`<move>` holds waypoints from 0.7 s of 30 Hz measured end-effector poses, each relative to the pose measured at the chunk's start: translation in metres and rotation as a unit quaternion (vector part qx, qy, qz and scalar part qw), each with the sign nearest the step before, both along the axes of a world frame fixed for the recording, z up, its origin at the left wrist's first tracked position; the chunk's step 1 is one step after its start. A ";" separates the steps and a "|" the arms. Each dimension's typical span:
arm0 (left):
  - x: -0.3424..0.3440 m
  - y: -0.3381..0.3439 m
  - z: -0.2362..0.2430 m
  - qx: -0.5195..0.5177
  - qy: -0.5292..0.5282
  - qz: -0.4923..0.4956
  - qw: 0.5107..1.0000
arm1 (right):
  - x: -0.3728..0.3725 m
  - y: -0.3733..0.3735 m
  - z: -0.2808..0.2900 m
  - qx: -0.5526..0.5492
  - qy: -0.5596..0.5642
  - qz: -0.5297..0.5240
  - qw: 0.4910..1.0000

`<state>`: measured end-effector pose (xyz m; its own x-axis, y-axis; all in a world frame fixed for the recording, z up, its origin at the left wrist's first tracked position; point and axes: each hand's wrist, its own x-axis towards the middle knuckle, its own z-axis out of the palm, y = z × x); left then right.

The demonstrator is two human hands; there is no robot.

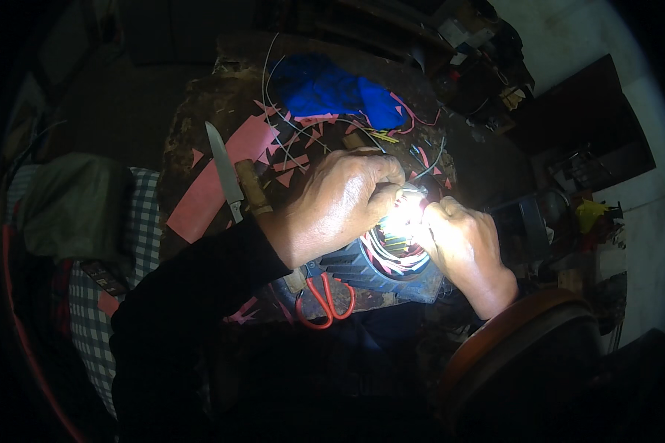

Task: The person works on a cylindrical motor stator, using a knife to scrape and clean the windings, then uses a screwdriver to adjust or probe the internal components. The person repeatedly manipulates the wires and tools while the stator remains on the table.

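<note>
Both the left hand (pixel 336 196) and the right hand (pixel 467 247) meet over the wires (pixel 393 257) in the ribbed motor (pixel 347 267), by the near edge of the worktop (pixel 188 133); glare hides whether either grip pinches anything. Working the wires seems the step in hand, and the next move calls for fine, steady fingers. Scissors (pixel 326 299) crowd the motor's left; the worktop's far-left side offers more room.

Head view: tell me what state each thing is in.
Left hand: curled, fingertips near glare; grip unclear
Right hand: curled, fingertips in glare; grip unclear
Finned housing: open end showing
Wires: bunched inside the housing
Knife: blade bare
Scissors: whether open, unclear
Pink sheet: spread out, crossed by knife
Blue cloth: crumpled
</note>
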<state>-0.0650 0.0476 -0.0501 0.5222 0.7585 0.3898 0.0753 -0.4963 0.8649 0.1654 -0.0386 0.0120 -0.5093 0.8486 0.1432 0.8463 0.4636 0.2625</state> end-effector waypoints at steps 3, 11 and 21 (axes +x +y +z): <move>0.000 0.000 -0.001 0.010 0.005 -0.001 1.000 | 0.001 -0.004 0.000 0.007 0.005 -0.024 1.000; 0.003 -0.001 -0.003 0.003 -0.004 0.002 1.000 | 0.002 0.004 -0.010 0.007 0.032 0.017 0.999; 0.003 0.000 -0.006 0.017 0.000 0.007 1.000 | -0.001 -0.001 -0.001 0.020 -0.005 0.000 1.000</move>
